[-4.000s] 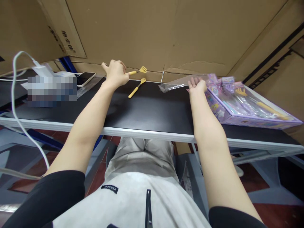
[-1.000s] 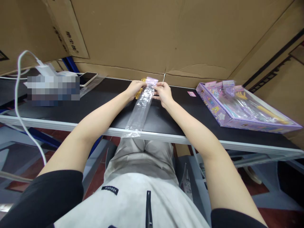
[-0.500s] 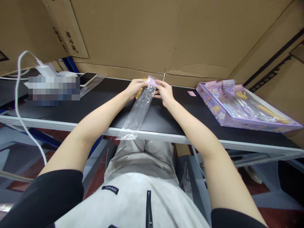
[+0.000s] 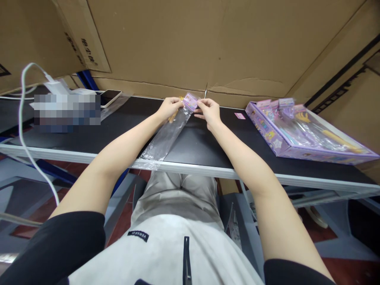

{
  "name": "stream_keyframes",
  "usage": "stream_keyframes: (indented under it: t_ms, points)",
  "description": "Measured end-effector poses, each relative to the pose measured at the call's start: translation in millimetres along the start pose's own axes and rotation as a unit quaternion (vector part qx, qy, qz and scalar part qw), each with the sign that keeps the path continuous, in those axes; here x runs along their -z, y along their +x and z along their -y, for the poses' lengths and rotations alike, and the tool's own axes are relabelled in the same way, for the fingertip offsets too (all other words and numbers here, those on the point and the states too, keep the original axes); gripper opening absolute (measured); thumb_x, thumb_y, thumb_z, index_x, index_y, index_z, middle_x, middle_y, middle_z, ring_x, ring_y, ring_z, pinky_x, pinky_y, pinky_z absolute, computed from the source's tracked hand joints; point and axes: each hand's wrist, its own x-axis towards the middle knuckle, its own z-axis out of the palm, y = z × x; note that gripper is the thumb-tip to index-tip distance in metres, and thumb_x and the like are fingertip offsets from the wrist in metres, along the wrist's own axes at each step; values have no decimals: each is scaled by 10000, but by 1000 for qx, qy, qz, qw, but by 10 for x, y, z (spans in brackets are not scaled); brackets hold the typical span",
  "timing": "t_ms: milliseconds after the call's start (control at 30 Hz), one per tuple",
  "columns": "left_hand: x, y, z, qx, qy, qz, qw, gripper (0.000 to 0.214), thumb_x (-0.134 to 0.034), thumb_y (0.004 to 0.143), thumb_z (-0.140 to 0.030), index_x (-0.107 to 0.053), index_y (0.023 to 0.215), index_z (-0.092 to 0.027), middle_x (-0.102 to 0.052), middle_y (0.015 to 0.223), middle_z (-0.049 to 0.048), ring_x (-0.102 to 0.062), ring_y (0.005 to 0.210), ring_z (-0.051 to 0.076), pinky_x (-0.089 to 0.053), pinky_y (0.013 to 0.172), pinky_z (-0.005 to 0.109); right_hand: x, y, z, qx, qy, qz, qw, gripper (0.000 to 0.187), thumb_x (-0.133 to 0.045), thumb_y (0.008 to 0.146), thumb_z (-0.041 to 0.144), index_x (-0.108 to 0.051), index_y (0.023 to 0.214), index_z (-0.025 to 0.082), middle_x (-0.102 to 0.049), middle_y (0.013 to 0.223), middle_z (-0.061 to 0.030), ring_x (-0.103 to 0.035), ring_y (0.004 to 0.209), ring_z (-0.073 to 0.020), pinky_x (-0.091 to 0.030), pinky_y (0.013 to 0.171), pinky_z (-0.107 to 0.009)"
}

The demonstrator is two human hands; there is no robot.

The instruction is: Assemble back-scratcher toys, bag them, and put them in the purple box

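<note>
A long clear plastic bag (image 4: 166,136) with a purple printed header card (image 4: 190,102) at its top stretches between my hands and the table's front edge. My left hand (image 4: 170,109) pinches the left side of the bag's top by the card. At the card's right edge, the thumb and forefinger of my right hand (image 4: 210,112) are closed on the bag's top, with its other fingers loosely bent. Beside and under my left hand lies a yellow item (image 4: 173,116) with a finger-like end; most of it is hidden.
On the right stands a purple display box (image 4: 320,155) with several bagged items in it. A small pink card (image 4: 240,116) lies left of it. A phone (image 4: 110,98) and a white cable (image 4: 22,118) are on the left. Cardboard (image 4: 178,43) walls the back of the black table (image 4: 204,146).
My right hand has shifted slightly right, to the card's right edge. The bag's lower end has swung left, and the card has tilted a little.
</note>
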Motion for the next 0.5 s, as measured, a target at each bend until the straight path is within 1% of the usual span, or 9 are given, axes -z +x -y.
stream_keyframes:
  t_ms: [167, 267, 333, 433, 500]
  points:
    - [-4, -39, -48, 32, 15, -9, 999, 193, -662, 750, -108, -626, 570, -165, -587, 614, -7, -510, 644, 129, -417, 674, 233, 11, 61, -75, 42, -27, 5, 999, 205, -787, 894, 318, -626, 845, 202, -702, 899, 10, -724, 964, -156, -659, 899, -375]
    - [-13, -85, -108, 64, 27, -8, 998, 219, -661, 753, -109, -612, 547, -163, -563, 582, -2, -484, 617, 131, -401, 652, 247, 22, 140, -115, 61, -38, -3, 997, 180, -776, 878, 319, -651, 842, 195, -713, 921, -7, -715, 1014, -179, -644, 921, -382]
    - [-11, -106, -141, 73, 40, -14, 996, 238, -652, 751, -100, -596, 529, -165, -521, 548, -8, -455, 597, 127, -394, 647, 250, 61, 227, -112, 74, -45, -18, 996, 147, -744, 898, 313, -670, 870, 189, -723, 950, -22, -720, 1024, -185, -637, 907, -370]
    - [10, -110, -161, 87, 49, -31, 995, 245, -641, 745, -87, -578, 522, -168, -496, 533, -10, -434, 570, 120, -386, 636, 254, 228, 392, -30, 78, -78, -69, 991, 124, -678, 951, 303, -707, 982, 185, -737, 1014, -45, -742, 1013, -187, -630, 861, -350]
    - [31, -98, -159, 99, 41, -45, 993, 258, -642, 746, -86, -555, 520, -176, -482, 527, -12, -423, 545, 117, -383, 616, 259, 428, 492, 61, 49, -114, -131, 984, 169, -628, 987, 273, -719, 1101, 187, -744, 1065, -59, -760, 976, -176, -628, 814, -324]
